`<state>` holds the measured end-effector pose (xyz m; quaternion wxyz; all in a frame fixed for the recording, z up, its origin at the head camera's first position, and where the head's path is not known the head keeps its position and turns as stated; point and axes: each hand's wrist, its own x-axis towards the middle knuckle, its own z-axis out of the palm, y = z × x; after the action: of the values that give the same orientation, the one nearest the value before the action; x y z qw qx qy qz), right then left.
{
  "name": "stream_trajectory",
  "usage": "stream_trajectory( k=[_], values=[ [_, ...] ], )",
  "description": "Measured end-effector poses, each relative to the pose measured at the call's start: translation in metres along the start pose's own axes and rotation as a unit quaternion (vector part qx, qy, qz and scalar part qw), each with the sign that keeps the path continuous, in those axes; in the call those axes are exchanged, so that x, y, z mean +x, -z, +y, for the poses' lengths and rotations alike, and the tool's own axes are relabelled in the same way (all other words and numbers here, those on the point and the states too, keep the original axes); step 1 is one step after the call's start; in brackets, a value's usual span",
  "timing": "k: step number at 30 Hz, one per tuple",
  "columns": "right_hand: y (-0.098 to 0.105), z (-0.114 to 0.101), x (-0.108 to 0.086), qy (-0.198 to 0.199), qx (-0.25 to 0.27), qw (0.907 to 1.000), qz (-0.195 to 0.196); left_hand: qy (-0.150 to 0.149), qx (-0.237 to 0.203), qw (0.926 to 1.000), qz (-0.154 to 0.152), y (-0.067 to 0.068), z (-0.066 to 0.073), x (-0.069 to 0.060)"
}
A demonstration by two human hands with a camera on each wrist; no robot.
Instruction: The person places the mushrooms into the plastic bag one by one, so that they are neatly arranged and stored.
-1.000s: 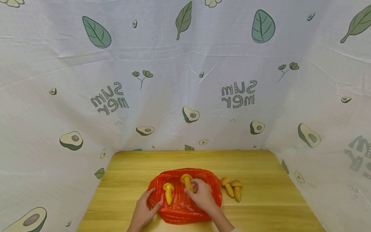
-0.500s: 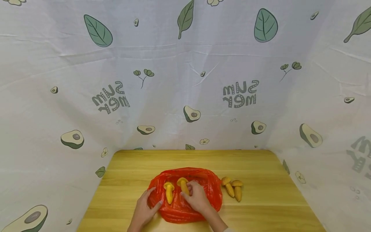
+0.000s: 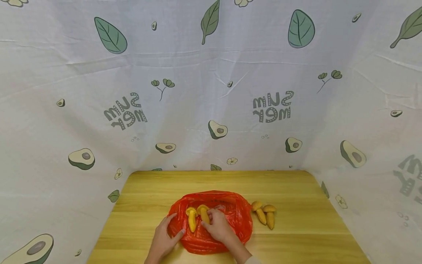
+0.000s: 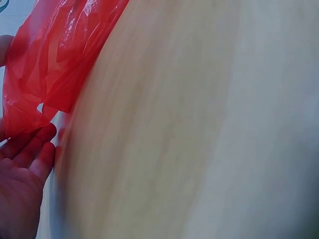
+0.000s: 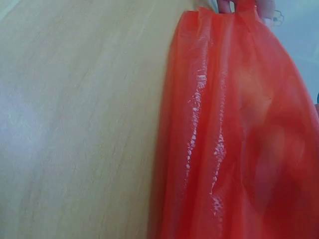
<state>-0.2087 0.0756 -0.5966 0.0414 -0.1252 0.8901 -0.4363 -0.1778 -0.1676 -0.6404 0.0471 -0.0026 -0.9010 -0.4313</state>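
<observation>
A red plastic bag (image 3: 230,234) lies spread with its mouth open on the wooden table. My left hand (image 3: 163,236) grips its near-left rim; in the left wrist view, several fingers (image 4: 37,149) sit under the plastic. Inside the bag, a yellow-brown mushroom (image 3: 204,215) is pinched between the thumb and fingers of my right hand (image 3: 217,225). Close on its left lies another mushroom (image 3: 192,220), cap toward the back. The right wrist view shows mostly the bag's side (image 5: 214,124), hiding the right hand's grip.
Two more mushrooms, one tilted (image 3: 259,212) and one beside it (image 3: 270,217), lie on the table (image 3: 296,234) right of the bag. A white printed cloth (image 3: 184,110) hangs behind and along both sides of the table.
My right hand has moved left and slightly toward me with its mushroom, bringing it beside the one lying in the bag. The left hand has stayed at the rim.
</observation>
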Motion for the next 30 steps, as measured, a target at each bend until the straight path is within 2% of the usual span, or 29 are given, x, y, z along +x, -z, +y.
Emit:
stream_trajectory(
  k=[8,14,24,30],
  values=[
    [-0.0023,-0.0006,-0.0017,-0.03,0.005,0.9994,-0.013,0.006,0.001,1.0,-0.005,0.0002,0.0014,0.0],
    [-0.0025,-0.0007,-0.0024,-0.037,0.027,0.9984,-0.032,0.003,0.004,1.0,-0.002,0.0003,0.0007,0.0001],
    [0.0015,0.0041,-0.0021,-0.049,0.042,0.9977,-0.022,-0.005,0.005,1.0,0.004,0.0,0.0001,-0.0001],
    [0.0042,0.0071,-0.0047,-0.03,0.042,0.9987,-0.006,-0.008,0.002,0.9999,0.007,-0.0002,0.0009,-0.0009]
  ],
)
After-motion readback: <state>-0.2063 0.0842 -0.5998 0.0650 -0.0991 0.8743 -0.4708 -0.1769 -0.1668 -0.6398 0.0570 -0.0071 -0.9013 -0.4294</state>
